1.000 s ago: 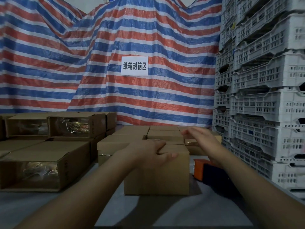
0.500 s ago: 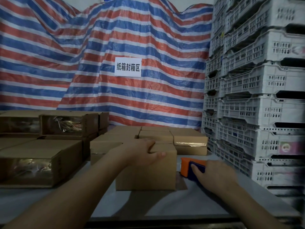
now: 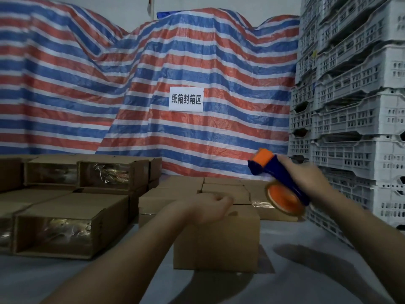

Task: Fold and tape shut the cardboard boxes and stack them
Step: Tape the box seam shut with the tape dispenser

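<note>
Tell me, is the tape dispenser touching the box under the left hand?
Apart. The head view shows the tape dispenser raised in the right hand, above the box.

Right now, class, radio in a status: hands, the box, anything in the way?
Left hand pressing on top of the cardboard box. Right hand gripping the tape dispenser, held above the table. Top not yet taped. Nothing in the way.

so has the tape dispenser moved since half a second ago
Yes. The right hand has lifted the tape dispenser off the table; it now hangs in the air above the box.
</note>
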`<action>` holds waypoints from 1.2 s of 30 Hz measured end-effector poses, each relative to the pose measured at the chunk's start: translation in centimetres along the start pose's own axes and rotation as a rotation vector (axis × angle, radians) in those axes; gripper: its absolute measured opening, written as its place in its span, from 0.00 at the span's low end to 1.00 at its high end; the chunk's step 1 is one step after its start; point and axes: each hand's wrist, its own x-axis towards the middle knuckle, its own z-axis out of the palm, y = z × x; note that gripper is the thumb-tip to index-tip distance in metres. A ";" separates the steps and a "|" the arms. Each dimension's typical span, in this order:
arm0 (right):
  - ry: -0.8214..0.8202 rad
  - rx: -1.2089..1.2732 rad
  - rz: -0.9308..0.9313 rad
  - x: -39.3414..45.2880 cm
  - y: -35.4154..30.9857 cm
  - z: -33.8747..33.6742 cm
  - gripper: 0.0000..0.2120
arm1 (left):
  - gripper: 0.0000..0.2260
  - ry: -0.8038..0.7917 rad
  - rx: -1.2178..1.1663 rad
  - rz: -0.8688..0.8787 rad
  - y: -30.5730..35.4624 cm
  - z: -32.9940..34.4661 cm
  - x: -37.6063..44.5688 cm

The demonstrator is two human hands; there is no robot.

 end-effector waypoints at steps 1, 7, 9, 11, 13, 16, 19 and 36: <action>-0.101 0.130 0.029 0.7 -1.6 0.5 0.29 | 0.18 0.031 -0.052 -0.010 -0.2 -0.5 0.0; -0.571 0.316 0.042 1.5 -6.9 5.5 0.22 | 0.11 0.086 -0.322 -0.141 -1.6 -2.0 2.0; -0.695 0.281 0.017 1.2 -7.5 6.5 0.22 | 0.07 0.065 -0.626 -0.168 -2.0 -1.9 2.6; -0.762 0.258 -0.003 1.2 -7.8 6.7 0.22 | 0.12 0.129 -0.969 -0.171 -2.5 -2.0 2.5; -0.769 0.226 -0.027 1.2 -8.0 6.9 0.24 | 0.22 0.119 -1.178 -0.221 -3.3 -2.1 2.4; -0.749 0.175 -0.038 1.0 -8.1 6.9 0.27 | 0.26 0.110 -1.279 -0.225 -4.0 -2.6 2.2; -0.749 0.155 -0.025 0.8 -8.2 6.8 0.25 | 0.22 0.137 -1.383 -0.250 -3.9 -2.9 2.1; -0.829 -0.077 -0.038 1.9 -10.0 7.2 0.26 | 0.08 0.257 -1.300 -0.308 -3.5 -3.1 1.8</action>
